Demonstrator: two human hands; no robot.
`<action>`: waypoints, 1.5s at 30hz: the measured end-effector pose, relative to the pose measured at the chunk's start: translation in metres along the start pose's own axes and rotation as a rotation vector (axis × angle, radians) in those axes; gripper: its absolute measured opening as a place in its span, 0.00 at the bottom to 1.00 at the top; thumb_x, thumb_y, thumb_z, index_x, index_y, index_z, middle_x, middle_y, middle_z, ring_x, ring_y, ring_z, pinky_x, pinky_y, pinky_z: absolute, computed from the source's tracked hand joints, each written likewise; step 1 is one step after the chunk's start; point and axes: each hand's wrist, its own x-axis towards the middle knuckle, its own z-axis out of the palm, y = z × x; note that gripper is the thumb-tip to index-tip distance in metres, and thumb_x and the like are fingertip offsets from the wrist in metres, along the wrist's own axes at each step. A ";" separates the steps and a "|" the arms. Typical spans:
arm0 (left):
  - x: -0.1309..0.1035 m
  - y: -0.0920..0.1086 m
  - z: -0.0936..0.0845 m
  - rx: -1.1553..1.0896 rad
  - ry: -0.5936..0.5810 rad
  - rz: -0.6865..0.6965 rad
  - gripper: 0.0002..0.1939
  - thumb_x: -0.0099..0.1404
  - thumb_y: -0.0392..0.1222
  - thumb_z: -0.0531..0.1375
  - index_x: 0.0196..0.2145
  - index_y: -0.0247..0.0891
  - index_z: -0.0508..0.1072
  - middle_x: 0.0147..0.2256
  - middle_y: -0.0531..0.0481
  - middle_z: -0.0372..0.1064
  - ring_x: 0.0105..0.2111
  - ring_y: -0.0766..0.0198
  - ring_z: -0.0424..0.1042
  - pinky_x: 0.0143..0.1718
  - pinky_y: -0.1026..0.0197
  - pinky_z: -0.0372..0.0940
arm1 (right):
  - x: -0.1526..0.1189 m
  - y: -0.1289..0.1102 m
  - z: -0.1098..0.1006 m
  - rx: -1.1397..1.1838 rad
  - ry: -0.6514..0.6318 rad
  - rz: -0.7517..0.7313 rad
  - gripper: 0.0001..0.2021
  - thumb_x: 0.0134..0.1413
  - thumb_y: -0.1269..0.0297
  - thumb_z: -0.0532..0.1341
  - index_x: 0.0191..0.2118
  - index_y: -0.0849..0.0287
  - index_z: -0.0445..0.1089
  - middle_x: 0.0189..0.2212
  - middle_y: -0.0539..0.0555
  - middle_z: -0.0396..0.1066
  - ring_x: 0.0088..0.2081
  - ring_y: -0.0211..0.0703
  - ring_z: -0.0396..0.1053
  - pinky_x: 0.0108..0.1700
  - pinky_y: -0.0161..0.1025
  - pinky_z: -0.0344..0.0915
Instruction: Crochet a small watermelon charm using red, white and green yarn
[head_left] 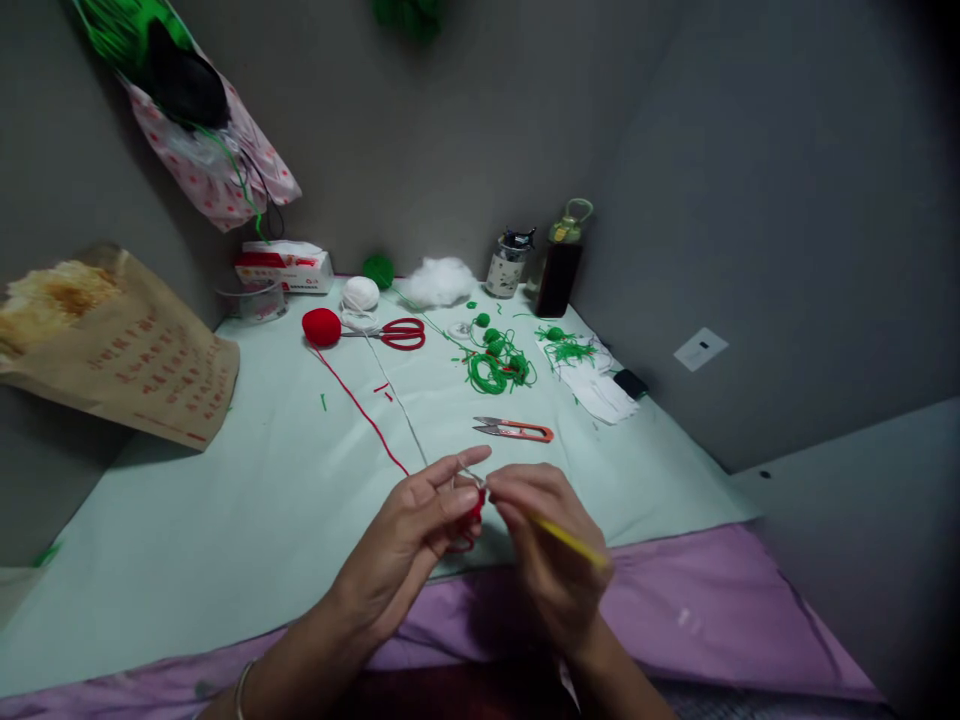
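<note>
Both pinch: left grip (405, 530), red yarnwork (478, 505); right grip (551, 540), yellow tool (571, 543); orange snips (516, 428) beyond.

This looks like a corner at home, a cloth-covered table (262, 520) against plain grey walls (480, 150). A drink bottle (559, 278), paper bag (176, 365), red yarn ball (322, 327) and scissors (403, 334) suggest hobby craft.

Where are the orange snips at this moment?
In the head view, the orange snips lie just right of centre, between the green yarn and the right hand.
</note>
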 end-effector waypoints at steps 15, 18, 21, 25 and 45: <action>-0.005 0.001 -0.001 0.196 -0.015 0.129 0.22 0.60 0.42 0.74 0.52 0.49 0.82 0.36 0.52 0.73 0.37 0.65 0.73 0.37 0.65 0.63 | 0.007 0.007 0.005 0.557 0.038 0.454 0.06 0.65 0.61 0.66 0.40 0.55 0.80 0.34 0.53 0.78 0.30 0.40 0.74 0.35 0.39 0.74; -0.006 0.001 -0.001 0.217 -0.009 0.151 0.20 0.61 0.43 0.73 0.52 0.49 0.83 0.36 0.52 0.72 0.36 0.66 0.71 0.36 0.65 0.63 | 0.010 0.006 0.005 0.626 0.051 0.498 0.06 0.65 0.60 0.67 0.40 0.55 0.79 0.34 0.53 0.79 0.30 0.40 0.75 0.34 0.38 0.75; -0.006 0.001 -0.001 0.228 0.004 0.182 0.17 0.61 0.44 0.73 0.49 0.48 0.84 0.36 0.52 0.70 0.35 0.67 0.68 0.36 0.64 0.63 | 0.013 0.003 0.004 0.680 0.043 0.486 0.06 0.66 0.61 0.65 0.39 0.55 0.78 0.34 0.53 0.80 0.29 0.40 0.75 0.33 0.37 0.75; -0.008 0.001 -0.003 0.256 0.002 0.188 0.16 0.62 0.45 0.72 0.49 0.48 0.85 0.35 0.52 0.70 0.35 0.66 0.67 0.36 0.65 0.62 | 0.011 0.001 0.000 0.681 0.001 0.425 0.08 0.69 0.62 0.62 0.39 0.55 0.77 0.35 0.54 0.80 0.30 0.41 0.76 0.34 0.38 0.75; -0.011 -0.001 0.003 0.514 0.134 0.457 0.18 0.61 0.37 0.70 0.50 0.42 0.81 0.31 0.55 0.74 0.30 0.68 0.72 0.28 0.68 0.67 | 0.001 -0.007 -0.011 0.143 -0.113 0.004 0.14 0.68 0.79 0.56 0.48 0.55 0.75 0.41 0.55 0.78 0.43 0.43 0.76 0.45 0.42 0.74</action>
